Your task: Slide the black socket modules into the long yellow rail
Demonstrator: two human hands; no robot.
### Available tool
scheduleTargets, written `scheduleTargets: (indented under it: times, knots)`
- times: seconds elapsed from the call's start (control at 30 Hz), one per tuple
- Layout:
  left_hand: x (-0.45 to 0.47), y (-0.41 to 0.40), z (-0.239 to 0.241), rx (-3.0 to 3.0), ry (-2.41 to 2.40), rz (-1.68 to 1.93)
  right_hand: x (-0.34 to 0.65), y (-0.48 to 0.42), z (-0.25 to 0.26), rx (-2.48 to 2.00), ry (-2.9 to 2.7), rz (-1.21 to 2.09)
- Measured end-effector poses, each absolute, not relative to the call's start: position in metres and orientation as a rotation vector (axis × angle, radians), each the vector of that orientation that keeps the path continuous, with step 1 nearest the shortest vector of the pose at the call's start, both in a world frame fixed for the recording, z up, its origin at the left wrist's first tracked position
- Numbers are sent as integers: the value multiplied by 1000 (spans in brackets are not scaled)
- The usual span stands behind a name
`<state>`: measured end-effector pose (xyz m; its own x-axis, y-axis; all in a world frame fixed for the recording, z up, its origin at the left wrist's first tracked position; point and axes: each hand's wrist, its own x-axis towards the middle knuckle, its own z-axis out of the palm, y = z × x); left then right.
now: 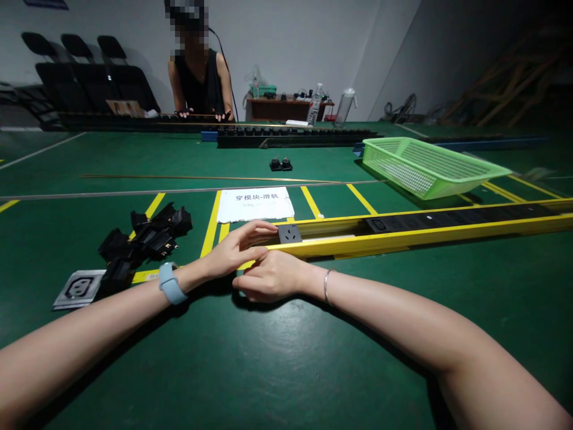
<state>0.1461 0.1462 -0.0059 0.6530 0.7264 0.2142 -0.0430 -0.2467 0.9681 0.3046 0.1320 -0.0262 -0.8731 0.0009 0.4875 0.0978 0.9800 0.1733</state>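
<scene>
Edges first, from the head view: we are facing a green table (286, 358) crossed by yellow lines, and a long yellow rail (403, 236) is lying across it, running from our hands out past the right edge of the picture. Its near left end is sitting right at our fingertips. A black socket module (289, 233) is seated in the rail's channel just beside that end, and more dark modules are filling the channel further right. Below the rail the table is offering broad bare green room towards us. To the left, a pile of black modules (143, 239) is lying near a grey printed card (79, 288), well apart from the rail. A white paper label (256, 204) is lying just behind the rail's end, and a green basket (425, 164) is standing tilted at the far right.

We are stretching both forearms forward and inward so that the hands are meeting. Our left hand (235, 251), with a blue watch at the wrist, is reaching with fingers extended and loosely spread, the fingertips touching the rail's end beside the socket module. Our right hand (273, 278), with a thin bracelet, is resting on the table with fingers curled under; we cannot tell whether it is gripping anything.

Across the table another person is sitting with both hands on a dark rail.
</scene>
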Motion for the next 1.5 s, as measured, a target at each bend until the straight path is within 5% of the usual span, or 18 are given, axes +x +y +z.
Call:
scheduleTargets:
  times: [1.5]
  knots:
    - [196, 164, 37, 1986, 509, 374, 306, 131, -21, -36, -2663, -194]
